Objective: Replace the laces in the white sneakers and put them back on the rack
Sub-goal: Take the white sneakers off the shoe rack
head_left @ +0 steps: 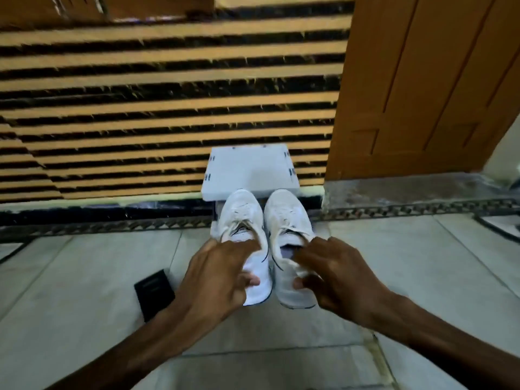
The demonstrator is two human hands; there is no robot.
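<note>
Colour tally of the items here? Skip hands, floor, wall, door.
White: 3 (left sneaker, right sneaker, rack)
Black: 1 (flat object on the floor)
Total: 4

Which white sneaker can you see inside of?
The right sneaker, gripped by the right hand: its bluish insole shows. The left hand lies across the opening of the left sneaker.

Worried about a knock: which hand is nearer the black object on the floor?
Left. The left hand, gripping the left sneaker, is just right of the black object; the right hand holds the right sneaker, farther right.
</note>
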